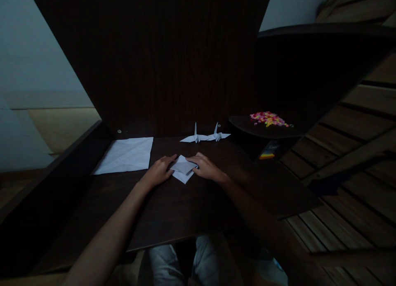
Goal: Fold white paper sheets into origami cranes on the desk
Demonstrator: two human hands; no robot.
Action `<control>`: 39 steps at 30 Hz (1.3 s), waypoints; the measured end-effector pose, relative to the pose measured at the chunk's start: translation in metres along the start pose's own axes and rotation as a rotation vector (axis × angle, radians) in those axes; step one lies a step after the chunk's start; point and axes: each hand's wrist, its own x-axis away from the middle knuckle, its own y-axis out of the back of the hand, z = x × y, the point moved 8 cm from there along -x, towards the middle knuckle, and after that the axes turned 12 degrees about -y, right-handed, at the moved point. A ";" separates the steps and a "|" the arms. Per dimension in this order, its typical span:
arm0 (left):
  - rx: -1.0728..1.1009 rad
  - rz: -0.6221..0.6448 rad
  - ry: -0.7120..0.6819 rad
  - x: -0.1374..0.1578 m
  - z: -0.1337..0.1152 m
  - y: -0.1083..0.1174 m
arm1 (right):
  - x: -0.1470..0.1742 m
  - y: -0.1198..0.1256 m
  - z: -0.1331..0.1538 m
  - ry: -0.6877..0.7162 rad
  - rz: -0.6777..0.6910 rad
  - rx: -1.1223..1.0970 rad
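A partly folded sheet of white origami paper (pixel 185 169) lies on the dark desk in front of me, diamond-shaped with a raised upper layer. At its left corner, my left hand (pixel 161 169) grips the edge with closed fingers. My right hand (pixel 204 166) holds the opposite corner, its fingertips resting over the upper right edge. Just beyond the paper, two white folded paper cranes (pixel 205 137) stand side by side, their thin points upright. Farther left lies a flat white sheet of paper (pixel 125 154) with crease lines.
A small rounded shelf (pixel 241 123) at the right bears a heap of tiny pink, red and yellow pieces (pixel 268 118). Beneath it sits a packet with a yellow-orange edge (pixel 267 155). A low dark side panel (pixel 55 170) bounds the desk at the left.
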 end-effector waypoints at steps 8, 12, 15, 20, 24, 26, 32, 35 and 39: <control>-0.067 -0.070 0.013 -0.004 0.000 -0.004 | -0.003 -0.004 -0.002 -0.043 -0.088 0.015; -0.067 -0.104 0.054 -0.006 -0.003 -0.001 | -0.006 -0.004 -0.004 -0.086 -0.137 0.009; -0.063 -0.108 0.104 -0.007 -0.004 0.001 | -0.008 -0.005 -0.007 -0.141 -0.159 0.048; -0.074 -0.139 0.207 -0.007 0.001 0.000 | -0.007 -0.004 -0.010 -0.251 -0.172 0.057; -0.037 -0.209 0.239 -0.006 0.003 0.002 | -0.006 0.001 -0.010 -0.271 -0.208 -0.045; -0.004 -0.241 0.248 -0.006 0.003 0.003 | -0.006 0.002 -0.009 -0.268 -0.222 -0.103; 0.045 -0.290 0.302 -0.004 0.002 0.009 | -0.005 0.002 -0.012 -0.302 -0.248 -0.156; 0.054 -0.299 0.355 -0.002 0.004 0.010 | -0.004 0.003 -0.013 -0.299 -0.280 -0.160; 0.060 -0.321 0.428 0.001 0.009 0.009 | -0.004 0.003 -0.013 -0.287 -0.284 -0.169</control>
